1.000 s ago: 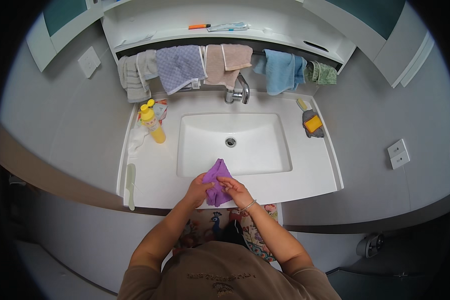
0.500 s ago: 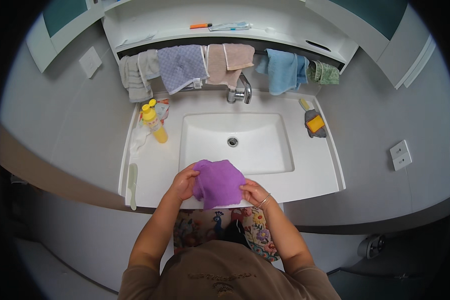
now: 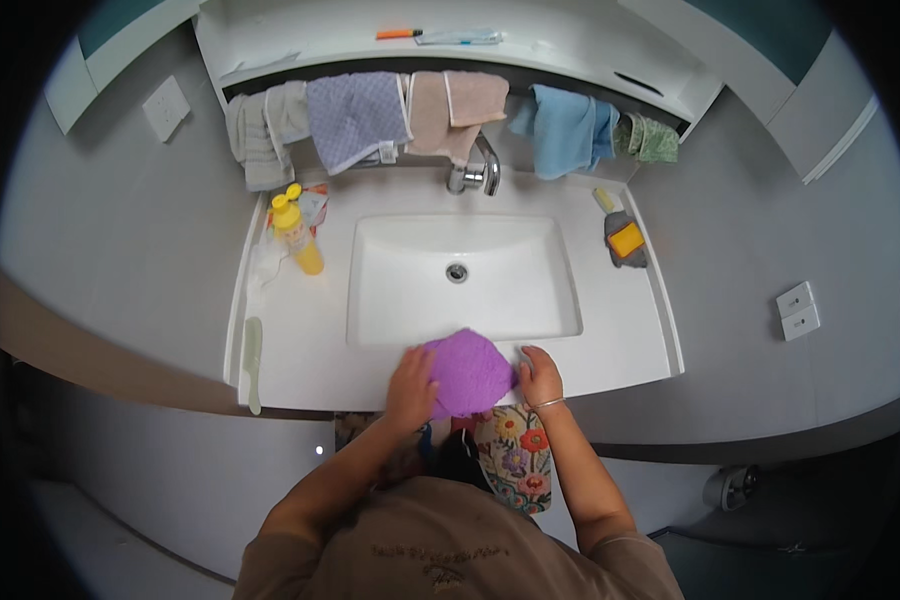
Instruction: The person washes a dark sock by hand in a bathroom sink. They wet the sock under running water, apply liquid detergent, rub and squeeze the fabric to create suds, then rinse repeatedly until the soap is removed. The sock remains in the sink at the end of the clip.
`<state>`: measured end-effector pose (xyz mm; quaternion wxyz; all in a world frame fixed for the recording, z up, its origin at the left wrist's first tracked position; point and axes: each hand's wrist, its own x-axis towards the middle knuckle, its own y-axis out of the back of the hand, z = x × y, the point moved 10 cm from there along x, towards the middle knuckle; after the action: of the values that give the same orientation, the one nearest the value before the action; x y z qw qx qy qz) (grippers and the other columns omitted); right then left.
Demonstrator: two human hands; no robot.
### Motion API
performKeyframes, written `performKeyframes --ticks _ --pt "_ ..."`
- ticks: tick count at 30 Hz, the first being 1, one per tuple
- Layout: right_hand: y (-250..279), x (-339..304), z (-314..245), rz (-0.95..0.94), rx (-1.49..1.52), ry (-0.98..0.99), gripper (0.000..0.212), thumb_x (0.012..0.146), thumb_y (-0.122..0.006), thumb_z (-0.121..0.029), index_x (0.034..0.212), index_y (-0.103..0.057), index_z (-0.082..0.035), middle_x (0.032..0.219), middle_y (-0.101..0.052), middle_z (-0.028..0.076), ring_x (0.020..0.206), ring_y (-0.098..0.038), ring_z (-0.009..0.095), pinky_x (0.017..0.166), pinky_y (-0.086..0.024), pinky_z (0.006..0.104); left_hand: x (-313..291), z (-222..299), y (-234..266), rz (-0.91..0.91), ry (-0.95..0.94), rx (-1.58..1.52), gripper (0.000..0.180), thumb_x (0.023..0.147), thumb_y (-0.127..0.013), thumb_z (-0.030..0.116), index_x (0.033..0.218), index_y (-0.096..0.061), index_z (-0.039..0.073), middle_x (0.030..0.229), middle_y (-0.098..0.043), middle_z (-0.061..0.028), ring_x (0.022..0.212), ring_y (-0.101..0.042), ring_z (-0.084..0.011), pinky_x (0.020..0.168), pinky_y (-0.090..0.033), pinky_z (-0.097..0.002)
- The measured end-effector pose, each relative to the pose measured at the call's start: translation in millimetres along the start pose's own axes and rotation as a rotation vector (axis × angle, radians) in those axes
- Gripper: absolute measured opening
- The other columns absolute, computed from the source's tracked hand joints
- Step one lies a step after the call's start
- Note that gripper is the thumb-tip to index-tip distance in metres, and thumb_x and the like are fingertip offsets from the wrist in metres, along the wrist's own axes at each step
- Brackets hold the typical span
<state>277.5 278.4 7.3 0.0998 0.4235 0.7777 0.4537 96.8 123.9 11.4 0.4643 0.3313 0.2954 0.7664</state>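
Note:
A purple cloth (image 3: 470, 372), bunched into a rounded shape, is at the front edge of the white counter, just in front of the sink (image 3: 400, 325). My left hand (image 3: 410, 390) grips its left side, fingers over the edge of the fabric. At the cloth's right edge, my right hand (image 3: 542, 378) holds the fabric between thumb and fingers; a thin bracelet circles that wrist. The fingers' undersides are hidden.
A chrome faucet (image 3: 477, 178) stands behind the sink. To the left are a yellow bottle (image 3: 298, 240) and a pale green brush-like item (image 3: 253, 365). An orange soap bar (image 3: 626, 240) rests on a grey cloth at right. Several towels (image 3: 360, 120) hang behind.
The purple cloth has gone from spread out to bunched and narrower, shifting slightly right. Both hands moved right, and my left hand now covers more of the cloth's side.

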Motion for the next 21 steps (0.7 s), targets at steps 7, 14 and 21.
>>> performKeyframes --ticks 7,14,21 --pt "-73.5 -30.0 -63.3 -0.250 -0.290 0.243 0.048 0.084 -0.050 -0.025 0.129 -0.040 -0.011 0.137 -0.032 0.013 0.126 -0.029 0.031 0.104 -0.019 0.0463 -8.7 17.3 -39.8 -0.100 -0.174 0.245 0.063 0.075 -0.059 0.038 0.130 -0.041 0.011 0.138 -0.031 -0.0176 0.129 -0.024 -0.0351 0.104 -0.017 -0.0516" --pt "-50.3 -12.6 -76.7 -0.203 -0.122 0.288 0.039 0.083 -0.051 -0.015 0.121 -0.050 -0.009 0.131 -0.042 0.012 0.121 -0.037 0.032 0.101 -0.026 0.0440 -31.5 18.9 -38.1 -0.225 -0.081 0.271 0.061 0.078 -0.058 0.036 0.131 -0.040 0.012 0.138 -0.031 -0.0175 0.129 -0.025 -0.0354 0.104 -0.018 -0.0506" --pt "-51.7 -29.1 -55.5 -0.118 -0.150 0.159 0.040 0.073 -0.055 -0.005 0.113 -0.057 -0.010 0.120 -0.051 0.015 0.107 -0.048 0.032 0.089 -0.038 0.0418 -18.8 7.6 -31.7 -0.208 -0.266 0.172 0.050 0.078 -0.057 0.031 0.122 -0.049 0.010 0.132 -0.039 -0.0152 0.124 -0.034 -0.0314 0.102 -0.023 -0.0487"
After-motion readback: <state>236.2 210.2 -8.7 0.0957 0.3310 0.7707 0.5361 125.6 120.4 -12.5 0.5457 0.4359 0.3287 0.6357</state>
